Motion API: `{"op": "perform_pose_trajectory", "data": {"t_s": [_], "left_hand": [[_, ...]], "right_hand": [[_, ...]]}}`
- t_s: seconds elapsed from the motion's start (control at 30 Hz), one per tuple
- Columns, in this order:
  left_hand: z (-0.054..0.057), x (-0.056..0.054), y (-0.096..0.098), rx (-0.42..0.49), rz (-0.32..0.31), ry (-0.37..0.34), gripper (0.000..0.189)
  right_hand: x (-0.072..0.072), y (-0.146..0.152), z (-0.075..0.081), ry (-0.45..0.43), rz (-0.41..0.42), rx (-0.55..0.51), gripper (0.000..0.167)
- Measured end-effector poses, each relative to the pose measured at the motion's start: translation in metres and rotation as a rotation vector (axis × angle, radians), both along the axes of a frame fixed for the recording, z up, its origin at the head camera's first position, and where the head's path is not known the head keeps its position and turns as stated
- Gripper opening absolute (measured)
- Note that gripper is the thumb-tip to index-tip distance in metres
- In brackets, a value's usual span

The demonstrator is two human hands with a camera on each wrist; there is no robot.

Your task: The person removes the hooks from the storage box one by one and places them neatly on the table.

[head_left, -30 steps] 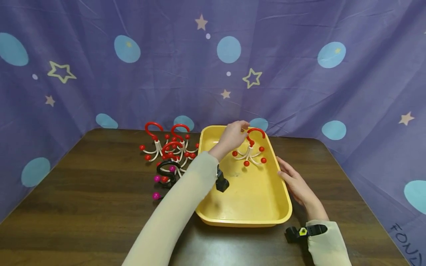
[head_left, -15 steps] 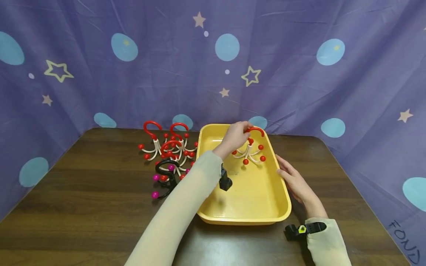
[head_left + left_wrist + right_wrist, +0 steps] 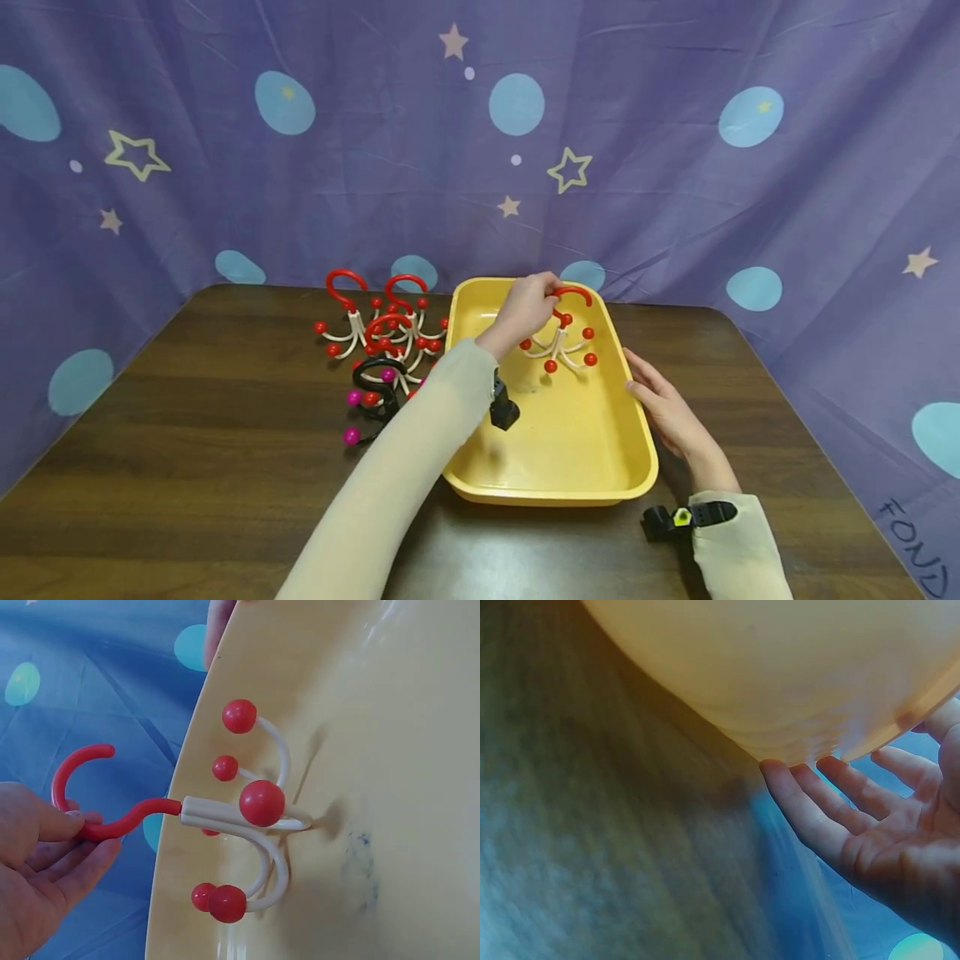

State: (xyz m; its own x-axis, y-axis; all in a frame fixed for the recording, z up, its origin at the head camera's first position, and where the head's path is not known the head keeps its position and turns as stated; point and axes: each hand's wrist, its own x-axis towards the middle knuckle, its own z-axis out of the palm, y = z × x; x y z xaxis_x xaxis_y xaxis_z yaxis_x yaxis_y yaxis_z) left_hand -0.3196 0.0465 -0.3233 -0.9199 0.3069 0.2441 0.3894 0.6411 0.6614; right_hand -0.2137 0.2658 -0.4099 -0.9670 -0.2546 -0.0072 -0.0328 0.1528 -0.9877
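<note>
My left hand (image 3: 527, 304) pinches the red top of a multi-arm hanging hook (image 3: 217, 811) between thumb and fingers. White curved arms tipped with red balls spread from the hook's stem. It stands upright inside the far part of a yellow tray (image 3: 555, 479); I cannot tell whether it touches the bottom. My right hand (image 3: 667, 412) rests against the tray's right side, fairly straight fingers on the outer wall and thumb at the rim. To the left of the tray stand several similar red-and-white hooks (image 3: 354, 323) and a black hook with magenta balls (image 3: 386, 402), partly behind my left sleeve.
The tray lies on a dark wooden table (image 3: 187, 433). A purple curtain (image 3: 375, 167) with stars and blue ovals hangs behind and at both sides. My left forearm crosses over the tray's left rim.
My left hand has come onto the red top of the hook in the tray and now pinches it. That hook has shifted slightly left. The right hand stays at the tray's side.
</note>
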Motion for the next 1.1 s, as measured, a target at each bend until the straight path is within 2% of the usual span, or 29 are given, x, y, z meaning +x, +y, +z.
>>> {"op": "perform_pose_trajectory", "data": {"t_s": [0.2,0.53,0.9,1.1], "left_hand": [[0.009,0.003,-0.006,-0.02,-0.004,-0.001,0.017],[0.034,0.008,-0.026,-0.053,0.003,0.024,0.016],[0.053,0.018,-0.04,-0.113,0.002,0.076,0.015],[0.068,0.025,-0.049,-0.102,-0.033,0.098,0.017]], "right_hand": [[0.001,-0.001,0.001,0.001,0.006,-0.007,0.057],[0.0,-0.004,0.003,0.015,0.019,-0.013,0.057],[0.004,0.0,0.003,0.015,0.025,-0.019,0.058],[0.005,0.0,0.002,0.025,0.015,-0.009,0.058]]}}
